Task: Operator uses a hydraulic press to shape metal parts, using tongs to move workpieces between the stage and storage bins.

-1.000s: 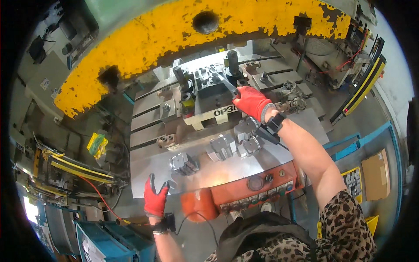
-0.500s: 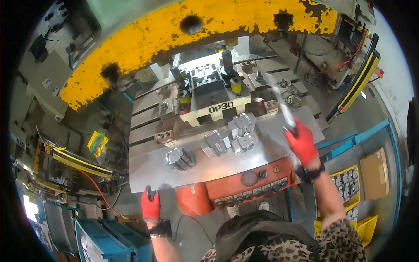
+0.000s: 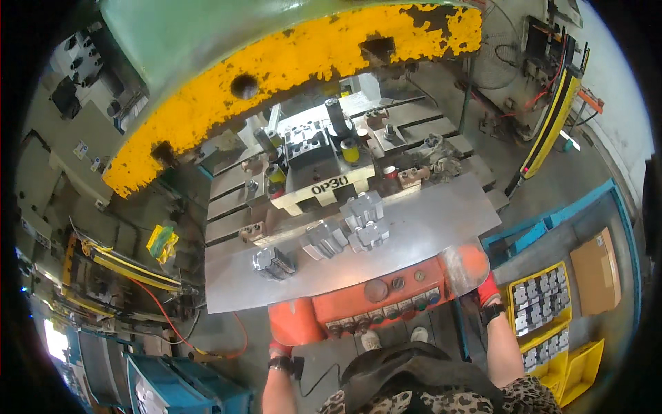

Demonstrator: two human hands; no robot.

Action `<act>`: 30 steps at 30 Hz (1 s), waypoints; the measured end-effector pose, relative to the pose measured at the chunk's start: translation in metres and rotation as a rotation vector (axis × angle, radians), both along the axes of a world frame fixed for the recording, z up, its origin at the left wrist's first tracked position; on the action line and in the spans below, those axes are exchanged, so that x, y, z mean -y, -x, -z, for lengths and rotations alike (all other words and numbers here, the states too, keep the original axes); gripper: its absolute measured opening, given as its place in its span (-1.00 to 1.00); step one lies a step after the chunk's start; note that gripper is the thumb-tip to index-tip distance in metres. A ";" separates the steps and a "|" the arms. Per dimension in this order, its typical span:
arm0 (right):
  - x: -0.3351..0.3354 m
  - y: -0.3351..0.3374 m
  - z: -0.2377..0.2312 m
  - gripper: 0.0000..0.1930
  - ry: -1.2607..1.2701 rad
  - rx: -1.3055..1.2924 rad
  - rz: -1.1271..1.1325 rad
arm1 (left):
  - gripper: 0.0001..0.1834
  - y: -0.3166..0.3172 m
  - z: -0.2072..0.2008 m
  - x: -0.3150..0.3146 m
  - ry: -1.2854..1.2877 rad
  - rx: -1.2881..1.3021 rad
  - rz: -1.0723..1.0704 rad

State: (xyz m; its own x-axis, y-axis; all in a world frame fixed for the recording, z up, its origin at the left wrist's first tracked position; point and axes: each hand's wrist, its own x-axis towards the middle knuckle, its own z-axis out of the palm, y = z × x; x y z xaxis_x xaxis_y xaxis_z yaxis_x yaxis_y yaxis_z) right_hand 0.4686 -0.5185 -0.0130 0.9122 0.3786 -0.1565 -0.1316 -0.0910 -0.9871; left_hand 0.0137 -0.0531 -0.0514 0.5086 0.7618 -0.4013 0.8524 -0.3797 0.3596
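Note:
My left hand (image 3: 280,348), in a red glove, is at the left orange guard (image 3: 296,323) of the control panel. That guard covers its fingers. On the other end, my right hand (image 3: 488,290), also red-gloved, reaches behind the right orange guard (image 3: 466,268), and its fingers are hidden too. Between them runs the orange control panel (image 3: 379,292) with buttons and gauges. Above it, several stacks of grey metal plates (image 3: 325,240) stand on the steel plate (image 3: 434,222). Behind those is the press die (image 3: 324,186), with dark posts and a part lying on its lit top.
The yellow press ram (image 3: 296,58), its paint chipped, hangs over the die. Light-curtain bars (image 3: 552,124) stand at either side. To the right are yellow crates (image 3: 541,303) of metal parts and a cardboard sheet (image 3: 596,272). A blue bin (image 3: 186,386) stands lower left.
Both hands have moved to the panel's orange guards, the right one down from above the steel plate. The blurred silver tool it held is out of my hand's visible part. The view has shifted.

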 end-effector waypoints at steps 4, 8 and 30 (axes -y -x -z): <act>0.000 -0.025 0.017 -0.66 0.301 0.123 -0.099 | -0.49 0.008 -0.005 0.001 -0.007 -0.070 -0.027; 0.002 -0.034 0.038 -0.67 0.523 0.208 -0.092 | -0.49 0.010 -0.004 0.000 -0.008 -0.095 -0.040; -0.001 -0.016 0.017 -0.69 0.124 0.197 -0.041 | -0.51 0.008 -0.065 -0.049 -0.176 -0.285 0.494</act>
